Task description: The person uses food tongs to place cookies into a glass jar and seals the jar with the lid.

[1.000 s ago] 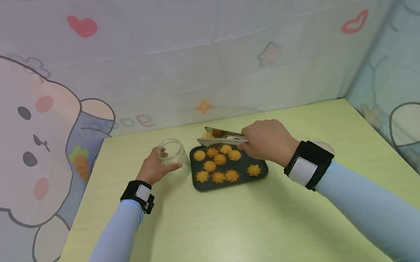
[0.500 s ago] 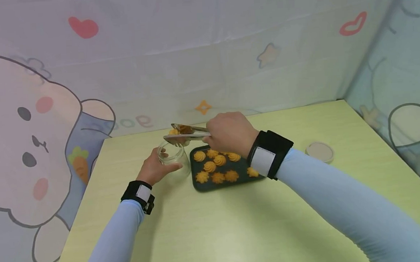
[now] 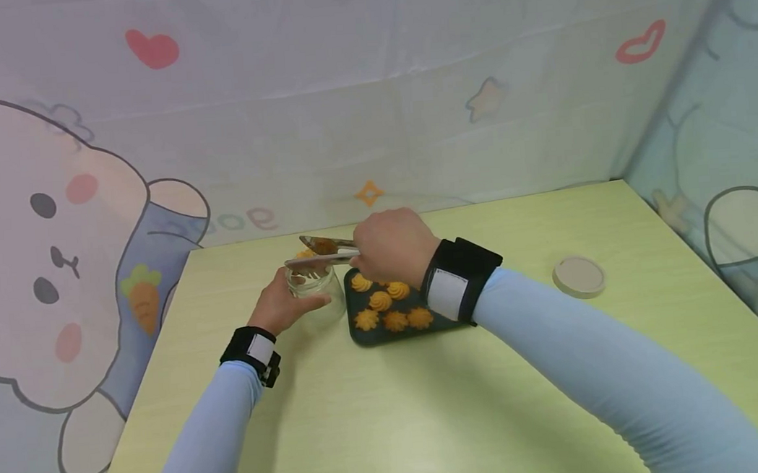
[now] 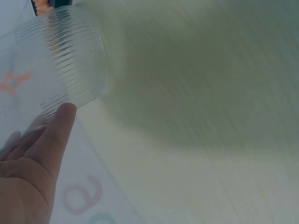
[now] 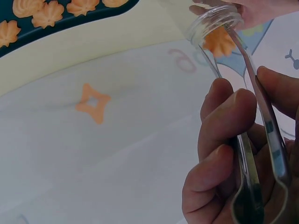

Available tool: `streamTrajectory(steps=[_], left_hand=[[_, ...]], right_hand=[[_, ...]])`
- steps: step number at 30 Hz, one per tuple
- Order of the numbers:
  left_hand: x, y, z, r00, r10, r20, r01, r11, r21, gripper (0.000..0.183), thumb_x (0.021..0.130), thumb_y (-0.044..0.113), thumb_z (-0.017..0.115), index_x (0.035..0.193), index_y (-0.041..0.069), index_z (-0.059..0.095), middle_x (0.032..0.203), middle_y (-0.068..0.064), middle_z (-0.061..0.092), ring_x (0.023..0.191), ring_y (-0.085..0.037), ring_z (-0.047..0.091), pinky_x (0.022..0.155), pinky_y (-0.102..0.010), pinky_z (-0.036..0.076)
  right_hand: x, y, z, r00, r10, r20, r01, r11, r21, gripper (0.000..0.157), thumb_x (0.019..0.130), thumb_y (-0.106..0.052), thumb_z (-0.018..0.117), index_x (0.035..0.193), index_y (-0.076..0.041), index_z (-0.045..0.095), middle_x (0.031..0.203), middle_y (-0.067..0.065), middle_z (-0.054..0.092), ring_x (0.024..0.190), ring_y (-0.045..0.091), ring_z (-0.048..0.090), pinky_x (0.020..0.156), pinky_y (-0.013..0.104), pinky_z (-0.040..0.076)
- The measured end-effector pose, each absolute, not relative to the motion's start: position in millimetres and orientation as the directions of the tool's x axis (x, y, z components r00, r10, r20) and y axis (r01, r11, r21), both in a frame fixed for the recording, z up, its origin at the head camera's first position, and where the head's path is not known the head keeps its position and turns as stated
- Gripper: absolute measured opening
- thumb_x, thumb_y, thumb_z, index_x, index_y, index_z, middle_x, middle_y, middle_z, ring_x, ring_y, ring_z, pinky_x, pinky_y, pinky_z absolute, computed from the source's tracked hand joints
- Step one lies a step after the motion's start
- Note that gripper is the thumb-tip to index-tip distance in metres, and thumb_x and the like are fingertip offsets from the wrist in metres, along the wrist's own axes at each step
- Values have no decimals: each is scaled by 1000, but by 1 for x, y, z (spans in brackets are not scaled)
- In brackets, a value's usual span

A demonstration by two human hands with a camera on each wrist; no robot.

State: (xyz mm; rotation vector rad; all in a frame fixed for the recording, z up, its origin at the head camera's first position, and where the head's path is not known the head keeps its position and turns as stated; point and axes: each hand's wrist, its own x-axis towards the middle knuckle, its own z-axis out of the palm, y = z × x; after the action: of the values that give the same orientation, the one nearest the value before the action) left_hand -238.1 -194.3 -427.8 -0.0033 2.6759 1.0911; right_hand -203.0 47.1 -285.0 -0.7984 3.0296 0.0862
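Glass jar [image 3: 315,287] on table [image 3: 389,409], left of centre, left hand [image 3: 281,305] wrapped around its near-left side. Tray [image 3: 365,336] of cookies [image 3: 383,300] just right of jar. Right hand [image 3: 389,249] above tray's far-left corner, holding tongs [image 3: 318,251] pointing left, tips with one cookie [image 5: 219,41] over jar mouth. Lid [image 3: 578,276] on table, well right of tray. Curtain [image 3: 345,108] behind table.

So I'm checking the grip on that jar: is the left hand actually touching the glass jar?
Touching. The left wrist view shows a fingertip pressed against the ribbed wall of the glass jar; the head view shows the left hand wrapped round it.
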Motion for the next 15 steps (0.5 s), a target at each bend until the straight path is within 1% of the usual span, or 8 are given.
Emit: streamTrajectory(steps=[6,12,15], left_hand=[[-239,-195,-429,-972,98,-213,-78,722,688,106,85,47,80,159,2,19,159,-26,37,145,-44,40,116,-57,38],[-239,-196,-431,-974,106,-200,-65,716,695,97,83,49,81,152,2,31,153,-21,48,139,-42,47,111,-55,43],[-239,-196,-431,-974,107,-199,-64,714,697,95,83,48,81,150,2,33,151,-20,50,138,-41,48,111,-55,43]], right_hand=[[-203,51,-285,-873,-487,-20,-488,873,24,40,101,-39,61,69,-15,57,59,-4,45,55,13,46,50,29,40],[-204,62,-282,-888,-460,-21,-460,888,-9,39,100,-40,62,70,-15,59,58,-4,45,55,14,48,51,30,39],[-205,69,-281,-895,-445,-18,-444,895,-28,41,100,-41,63,68,-15,59,57,-4,43,55,14,48,51,30,37]])
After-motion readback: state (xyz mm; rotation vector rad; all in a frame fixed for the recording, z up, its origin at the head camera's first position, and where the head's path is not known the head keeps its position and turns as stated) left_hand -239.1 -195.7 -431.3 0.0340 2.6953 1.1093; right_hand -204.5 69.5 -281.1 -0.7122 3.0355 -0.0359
